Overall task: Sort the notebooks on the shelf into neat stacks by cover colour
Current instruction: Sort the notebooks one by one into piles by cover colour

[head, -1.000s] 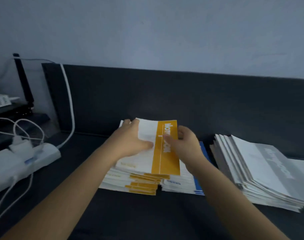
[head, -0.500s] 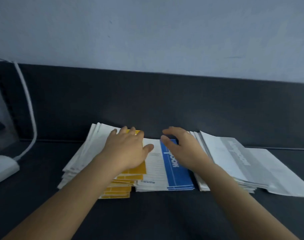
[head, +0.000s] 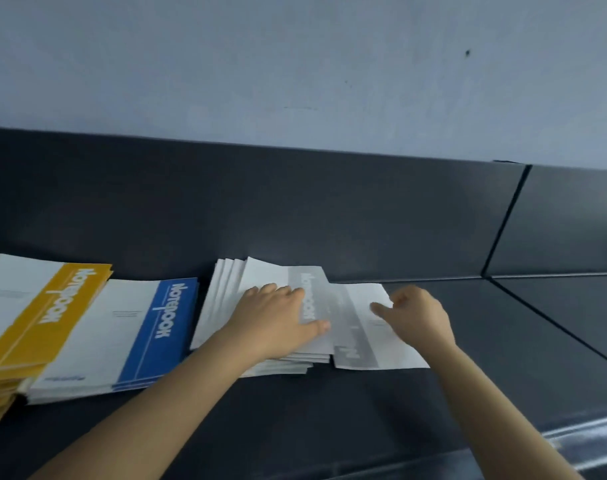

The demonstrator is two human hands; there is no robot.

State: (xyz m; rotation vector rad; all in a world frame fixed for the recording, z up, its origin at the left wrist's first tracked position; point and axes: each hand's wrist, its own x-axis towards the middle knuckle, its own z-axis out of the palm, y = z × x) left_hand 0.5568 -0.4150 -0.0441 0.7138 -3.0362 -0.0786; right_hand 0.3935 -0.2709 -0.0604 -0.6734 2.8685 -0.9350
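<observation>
Left hand [head: 278, 318] flat, grip open, on grey notebook stack [head: 227, 299]; right hand [head: 418, 317] curled over loose notebook [head: 397, 353], grip unclear.

This looks like a stationery shop or its stockroom rather than a home. A long dark shelf [head: 329, 417] with a raised back panel [head: 295, 209] runs along a plain pale wall [head: 295, 64], built in sections that meet at a seam [head: 505, 223] on the right. On it lie many copies of one printed notebook, piled as a yellow stack [head: 49, 306] on the left, a blue stack [head: 160, 327] beside it and a grey stack [head: 234, 289] further right.
</observation>
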